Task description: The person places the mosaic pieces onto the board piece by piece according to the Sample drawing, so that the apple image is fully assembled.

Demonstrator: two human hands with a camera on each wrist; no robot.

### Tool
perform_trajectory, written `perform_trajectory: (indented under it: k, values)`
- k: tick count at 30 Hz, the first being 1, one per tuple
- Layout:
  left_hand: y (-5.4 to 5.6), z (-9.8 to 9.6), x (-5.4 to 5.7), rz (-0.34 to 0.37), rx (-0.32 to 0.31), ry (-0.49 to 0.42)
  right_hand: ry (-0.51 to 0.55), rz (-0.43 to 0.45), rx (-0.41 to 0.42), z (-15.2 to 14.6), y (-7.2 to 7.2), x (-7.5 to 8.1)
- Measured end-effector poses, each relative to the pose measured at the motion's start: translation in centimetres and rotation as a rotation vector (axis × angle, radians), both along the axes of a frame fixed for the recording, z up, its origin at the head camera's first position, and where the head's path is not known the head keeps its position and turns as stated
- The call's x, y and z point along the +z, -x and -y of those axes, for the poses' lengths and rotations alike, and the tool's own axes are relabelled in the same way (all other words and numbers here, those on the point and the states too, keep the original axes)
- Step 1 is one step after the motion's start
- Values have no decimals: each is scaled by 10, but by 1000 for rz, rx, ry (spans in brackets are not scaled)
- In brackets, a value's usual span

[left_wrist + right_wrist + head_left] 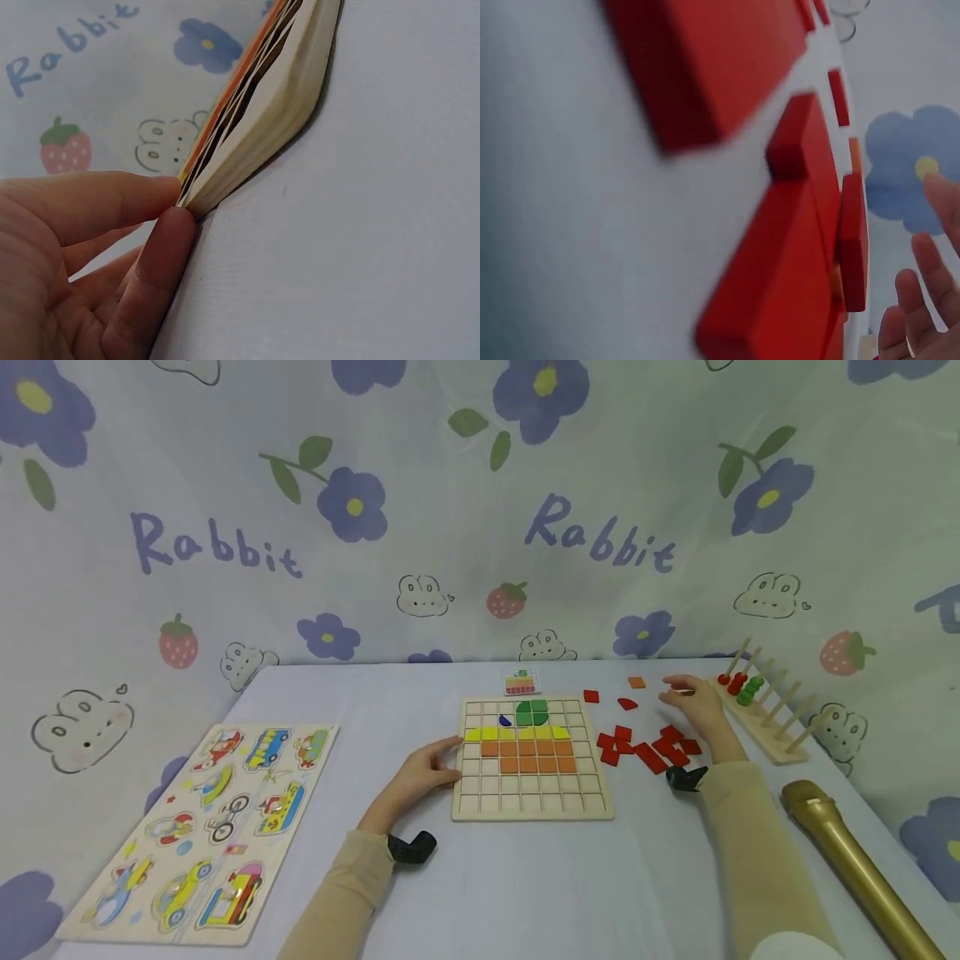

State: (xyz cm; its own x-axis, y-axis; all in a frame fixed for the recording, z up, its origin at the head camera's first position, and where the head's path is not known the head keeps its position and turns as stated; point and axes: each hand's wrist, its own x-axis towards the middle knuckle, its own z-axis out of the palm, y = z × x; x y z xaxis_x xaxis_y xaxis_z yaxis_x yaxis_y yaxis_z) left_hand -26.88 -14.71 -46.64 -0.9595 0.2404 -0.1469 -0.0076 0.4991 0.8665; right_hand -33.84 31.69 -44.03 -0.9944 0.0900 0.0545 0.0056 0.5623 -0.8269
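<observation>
A square wooden grid board lies in front of me in the head view, partly filled with yellow, orange and green pieces and one small blue piece. At its left edge is my left hand, thumb and forefinger touching the rim. The left wrist view shows these fingertips against the side of the board. My right hand hovers above the table beyond the loose red pieces, fingers spread, nothing visible in them. Near it lies an orange square.
A small picture card lies behind the board. A red square and a curved red piece lie right of it. Farther right are a peg rack with beads and a gold microphone. A vehicle puzzle lies left.
</observation>
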Motion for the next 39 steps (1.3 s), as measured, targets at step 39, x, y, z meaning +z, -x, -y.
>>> perform_trajectory:
  k: [39]
  values:
    - [1, 2, -1, -15, -17, -33, 165, 171, 121, 82, -4, 23]
